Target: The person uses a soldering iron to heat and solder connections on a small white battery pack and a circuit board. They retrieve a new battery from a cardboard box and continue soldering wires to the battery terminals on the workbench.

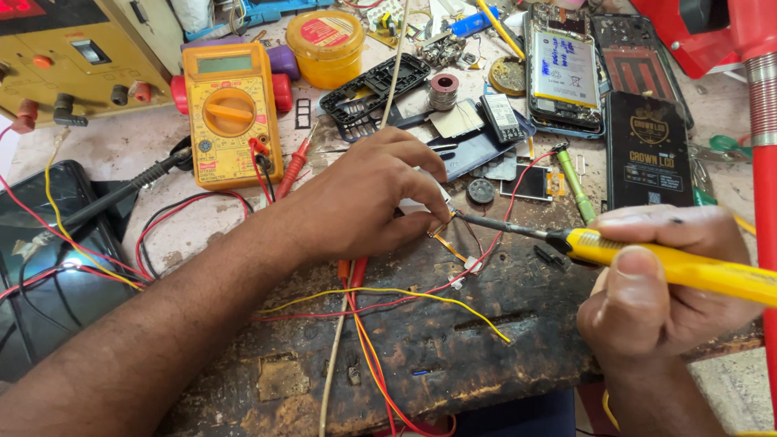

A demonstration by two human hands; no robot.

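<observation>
At far left, a black case (48, 267) crossed by red and yellow wires (61, 243), with a beige bench power supply (65, 65) in the upper left corner. Right of that, a yellow multimeter (229, 113) lying flat, red and black probe leads plugged in at its lower edge. Behind it, upper centre, a yellow round tin (326, 44) and a black phone frame (374, 89). At centre, the left hand (364, 202), fingers curled and thumb pressed toward the fingertips, pinching a small white part with an orange flex strip (441, 235) down on the scorched dark wooden board (453, 340). Touching that same spot, the metal tip of a yellow soldering iron (647, 259), gripped in the closed right hand (655, 299) at lower right. Upper right, an opened phone with its battery (564, 73) showing and a black flat box (647, 150). Along the right edge, a red stand (761, 162).
</observation>
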